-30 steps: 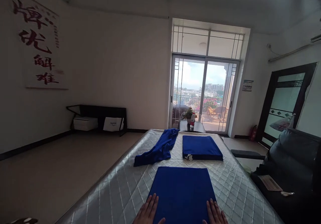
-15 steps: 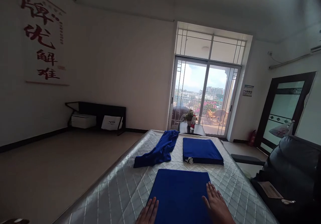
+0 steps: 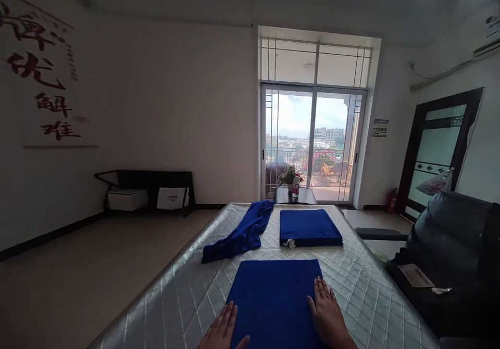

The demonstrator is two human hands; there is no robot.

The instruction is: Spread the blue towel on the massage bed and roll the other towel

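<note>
– At the bottom edge of the frame, what first?

– Left hand [image 3: 221,329], left of centre, palm down on the left edge of a folded blue cloth [image 3: 275,302]. Fingers [image 3: 227,315] straight, lying close together, thumb spread inward over the blue.

– And across from it?

– Right hand [image 3: 327,307], right of bottom centre, resting on the cloth's right edge. Fingers stretched out and nearly together, thumb apart, pointing in over the fabric.

– Exact place of that cloth?

– Lower centre of the frame, flat between both hands, on a silver quilted cover [image 3: 375,276]. Near end cut off by the frame.

– Farther up the cover?

– Just left of centre, a rumpled blue cloth [image 3: 242,234], lying aslant. To its right, well clear of it, a folded blue stack [image 3: 310,226] with white tags [image 3: 289,244] at the near left corner.

– Out at lower right?

– Black armchair [image 3: 445,239], with a card [image 3: 416,275] and a small white object [image 3: 441,290] on the seat, the latter too small to identify.

– Deeper into the room?

– Middle left, a black bench [image 3: 152,179]. Past the cover's far end, a small dark table [image 3: 281,197] with a plant [image 3: 289,176] and a bottle [image 3: 296,186]. Behind, a sliding glass door [image 3: 314,146]; through the glass, distant buildings [image 3: 329,135].
</note>
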